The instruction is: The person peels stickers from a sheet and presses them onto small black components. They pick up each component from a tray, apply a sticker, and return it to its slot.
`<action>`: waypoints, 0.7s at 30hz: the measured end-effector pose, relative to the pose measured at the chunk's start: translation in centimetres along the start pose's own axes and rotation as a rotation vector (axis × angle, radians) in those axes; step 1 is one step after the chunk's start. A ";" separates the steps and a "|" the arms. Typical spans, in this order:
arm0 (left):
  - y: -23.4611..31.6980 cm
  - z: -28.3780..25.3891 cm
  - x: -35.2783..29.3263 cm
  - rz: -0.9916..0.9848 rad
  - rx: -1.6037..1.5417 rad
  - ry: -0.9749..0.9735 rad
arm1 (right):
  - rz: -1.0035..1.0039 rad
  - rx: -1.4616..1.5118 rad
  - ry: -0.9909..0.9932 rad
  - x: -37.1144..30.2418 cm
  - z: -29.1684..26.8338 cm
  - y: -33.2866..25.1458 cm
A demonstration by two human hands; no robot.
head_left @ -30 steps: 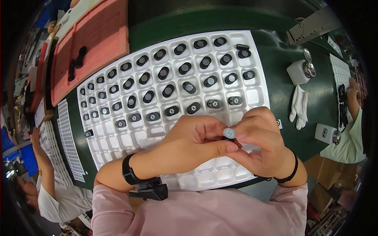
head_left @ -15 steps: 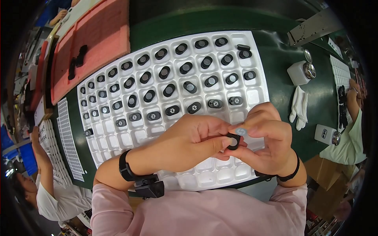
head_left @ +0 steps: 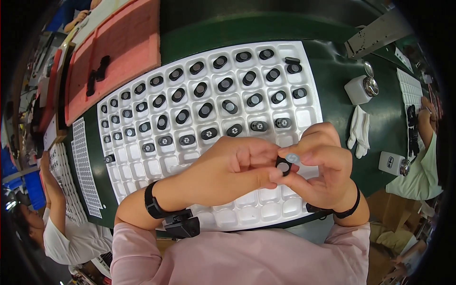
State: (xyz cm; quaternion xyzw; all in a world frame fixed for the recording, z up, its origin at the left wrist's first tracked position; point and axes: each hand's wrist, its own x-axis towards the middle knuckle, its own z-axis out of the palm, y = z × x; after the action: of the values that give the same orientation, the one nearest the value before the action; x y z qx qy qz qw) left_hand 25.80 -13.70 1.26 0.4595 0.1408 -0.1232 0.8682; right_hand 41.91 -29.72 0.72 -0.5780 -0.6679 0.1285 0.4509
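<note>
Above the white compartment tray (head_left: 308, 114), both my hands meet around a small black oval part (head_left: 283, 166) with a round grey face. My left hand (head_left: 237, 166) is closed, its thumb and fingers on the part's left side. My right hand (head_left: 325, 164) is closed too; its thumb and index finger pinch a thin, round, pale sticker (head_left: 291, 158) just over the part's upper edge, while another fingertip touches the part. Rows of similar black parts (head_left: 205, 110) lie in the tray's far compartments. Several in the nearest filled row (head_left: 209, 133) carry a pale round mark.
To the right stand a white dispenser bottle (head_left: 358, 90), a second white bottle (head_left: 392, 163) and a white glove (head_left: 359, 130). A pink foam tray (head_left: 116, 61) is at the far left, a sheet of stickers (head_left: 87, 166) left of the tray. Co-workers sit on both sides.
The black part has turned slightly in my fingers, and my left thumb has slid back toward its lower edge. The sticker stays pinched close above it.
</note>
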 end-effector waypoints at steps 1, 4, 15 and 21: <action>-0.5 0.1 0.0 0.078 0.018 0.001 | -0.028 -0.040 0.002 0.1 0.0 -0.1; -0.8 0.6 0.0 0.189 0.096 0.060 | -0.073 -0.070 0.018 0.2 0.1 -0.1; 1.1 2.4 -1.9 0.534 0.918 0.267 | -0.166 0.184 0.128 -0.2 0.4 -0.4; 0.6 3.0 -2.0 0.608 0.953 0.306 | -0.157 0.247 0.206 -0.6 0.6 -0.8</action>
State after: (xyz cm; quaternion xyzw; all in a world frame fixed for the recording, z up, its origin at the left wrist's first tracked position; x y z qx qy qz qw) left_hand 24.57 -15.71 4.02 0.8316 0.0554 0.1494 0.5321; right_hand 40.88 -30.28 0.65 -0.4746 -0.6402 0.1139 0.5932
